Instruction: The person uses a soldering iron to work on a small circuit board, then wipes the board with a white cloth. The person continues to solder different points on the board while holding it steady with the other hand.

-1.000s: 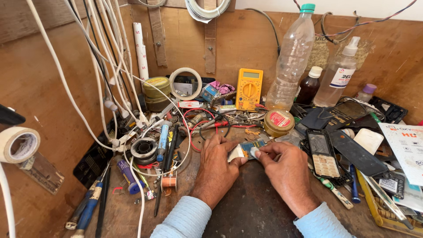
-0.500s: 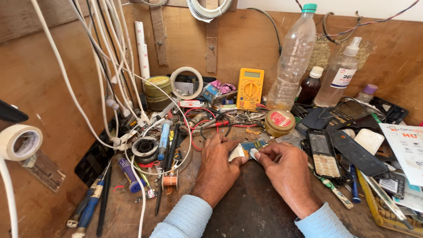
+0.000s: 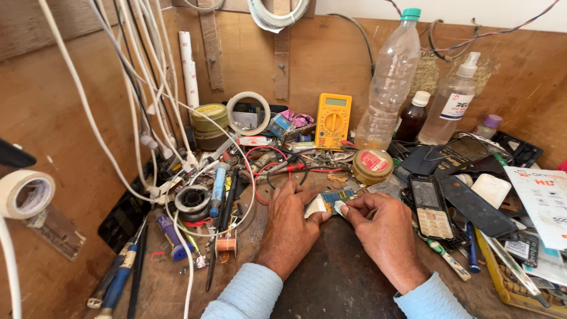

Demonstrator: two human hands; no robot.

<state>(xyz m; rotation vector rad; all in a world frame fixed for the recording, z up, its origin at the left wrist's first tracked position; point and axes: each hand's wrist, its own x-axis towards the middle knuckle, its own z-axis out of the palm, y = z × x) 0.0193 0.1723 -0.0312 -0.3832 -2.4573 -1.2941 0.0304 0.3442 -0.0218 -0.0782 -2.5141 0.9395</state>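
**Centrally placed: two hands on a small circuit board at a cluttered repair bench**

Both hands meet just below the middle of the frame over a dark work mat (image 3: 331, 277). The left hand (image 3: 290, 227) rests palm down, its thumb and forefinger closed on a small white piece (image 3: 315, 207). The right hand (image 3: 387, 233) lies beside it, its thumb and forefinger pinched on a small pale bit (image 3: 340, 207) at the edge of a blue-green circuit board (image 3: 336, 197), which sits on the bench between the fingertips of both hands. Whether the white piece touches the board cannot be told.

Immediately right of the right hand lies a keypad phone housing (image 3: 430, 211), with dark flat covers beyond it. Above the board stand a round brass-coloured tin with a red label (image 3: 372, 165) and a yellow multimeter (image 3: 333, 120) leaning on the wooden back wall. A tall clear plastic bottle (image 3: 390, 82), a brown bottle (image 3: 413, 116) and a spray bottle (image 3: 452, 106) occupy the upper right. Left of the hands are a solder spool (image 3: 192, 201), a small copper-wire bobbin (image 3: 226, 244) and blue-handled screwdrivers (image 3: 118, 280) in the lower left. White cables (image 3: 136, 100) hang across the upper left, and a tape roll (image 3: 25, 194) sits at the left edge.
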